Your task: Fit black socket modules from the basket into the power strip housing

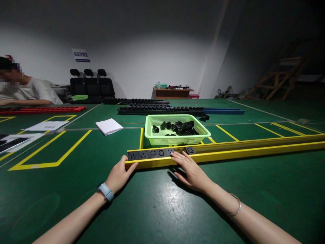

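A long yellow channel rail [228,153] lies across the green surface in front of me, its far right end out of frame. Black socket modules [143,155] sit in a row inside its left end. One more black socket module [190,150] is in the channel just right of my right fingertips. My left hand [119,175] grips the rail's left end, thumb along the near wall. My right hand [190,169] rests over the channel with fingers stretched out, fingertips on the row's right end, partly hiding a module there.
Behind the rail stands a light green basket [175,139] holding loose black modules. A folded white paper [109,126] lies to its left. Farther back are black rails [162,111] and a red rail [43,110]. A person [38,89] is at the far left.
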Motion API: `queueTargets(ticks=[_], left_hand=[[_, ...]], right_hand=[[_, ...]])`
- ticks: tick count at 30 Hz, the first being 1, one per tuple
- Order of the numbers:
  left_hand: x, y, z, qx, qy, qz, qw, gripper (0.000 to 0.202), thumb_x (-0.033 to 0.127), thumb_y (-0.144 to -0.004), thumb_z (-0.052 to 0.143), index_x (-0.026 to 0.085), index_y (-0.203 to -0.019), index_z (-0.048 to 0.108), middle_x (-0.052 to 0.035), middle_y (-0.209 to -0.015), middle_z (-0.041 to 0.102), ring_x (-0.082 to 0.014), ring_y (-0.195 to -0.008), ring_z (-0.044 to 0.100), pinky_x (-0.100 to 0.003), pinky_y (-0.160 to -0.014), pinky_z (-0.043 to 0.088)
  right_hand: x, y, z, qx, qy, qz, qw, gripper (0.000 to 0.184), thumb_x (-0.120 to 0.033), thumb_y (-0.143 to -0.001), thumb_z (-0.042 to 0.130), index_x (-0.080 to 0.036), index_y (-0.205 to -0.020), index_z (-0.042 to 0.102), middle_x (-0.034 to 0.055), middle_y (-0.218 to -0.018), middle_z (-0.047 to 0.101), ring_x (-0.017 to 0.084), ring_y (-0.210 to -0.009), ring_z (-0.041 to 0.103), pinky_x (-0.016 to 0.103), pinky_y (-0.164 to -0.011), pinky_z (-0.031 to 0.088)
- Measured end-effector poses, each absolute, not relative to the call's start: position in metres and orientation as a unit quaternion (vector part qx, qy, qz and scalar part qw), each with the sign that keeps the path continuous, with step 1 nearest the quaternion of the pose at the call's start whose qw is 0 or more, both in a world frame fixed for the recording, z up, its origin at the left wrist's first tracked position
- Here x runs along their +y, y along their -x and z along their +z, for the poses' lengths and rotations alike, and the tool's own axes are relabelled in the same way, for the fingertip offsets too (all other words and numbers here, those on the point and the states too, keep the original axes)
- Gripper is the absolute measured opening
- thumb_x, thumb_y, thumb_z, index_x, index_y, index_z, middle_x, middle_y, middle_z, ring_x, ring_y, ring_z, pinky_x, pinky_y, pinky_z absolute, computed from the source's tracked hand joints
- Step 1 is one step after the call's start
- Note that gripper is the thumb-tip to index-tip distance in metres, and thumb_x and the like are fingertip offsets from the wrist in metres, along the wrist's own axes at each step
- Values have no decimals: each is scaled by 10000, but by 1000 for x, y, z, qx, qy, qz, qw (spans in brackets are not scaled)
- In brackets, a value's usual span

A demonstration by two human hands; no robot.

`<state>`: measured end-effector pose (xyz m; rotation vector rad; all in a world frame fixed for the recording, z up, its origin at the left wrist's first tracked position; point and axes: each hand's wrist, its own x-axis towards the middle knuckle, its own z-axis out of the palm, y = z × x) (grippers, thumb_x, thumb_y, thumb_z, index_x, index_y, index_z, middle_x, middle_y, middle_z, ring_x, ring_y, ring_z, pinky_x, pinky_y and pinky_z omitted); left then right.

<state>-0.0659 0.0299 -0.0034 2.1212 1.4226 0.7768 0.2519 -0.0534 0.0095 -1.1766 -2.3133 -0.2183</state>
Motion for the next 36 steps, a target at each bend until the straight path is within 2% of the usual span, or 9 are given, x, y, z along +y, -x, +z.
queueTargets(ticks=[8,16,26,30,36], left_hand=[[29,66,-3,524,-771,283,226,341,569,-849,446,248,-800,345,46,-620,545,-186,-548,549,-264,-533,361],[29,65,-2,523,-773,278,230,338,569,-857,435,247,-807,345,37,-645,563,-189,-562,559,-266,-541,361],[28,66,-1,516,-774,281,237,336,570,-867,419,245,-818,348,17,-711,593,-198,-605,589,-281,-563,398],[28,65,-1,519,-775,278,230,342,575,-865,420,247,-810,342,26,-682,578,-196,-582,580,-278,-550,388],[28,66,-1,514,-777,282,228,323,557,-868,426,245,-817,361,32,-666,577,-189,-577,572,-268,-551,378]], right_hand=[[-50,-252,6,-849,446,-80,273,497,-262,-892,525,-181,-1358,371,122,-1376,500,210,-1310,426,501,-1126,303],[-49,-248,6,-836,461,-77,289,472,-211,-896,499,-192,-1348,363,101,-1338,534,192,-1277,460,485,-1132,306],[-45,-245,7,-822,464,-76,322,402,-184,-884,488,-208,-1280,425,91,-1239,598,199,-1188,537,508,-1103,344],[-44,-244,6,-817,462,-76,337,376,-183,-884,474,-217,-1257,444,91,-1207,613,211,-1152,563,530,-1080,369],[-49,-242,5,-824,462,-96,314,452,-221,-873,513,-179,-1307,395,131,-1298,554,232,-1241,493,520,-1094,352]])
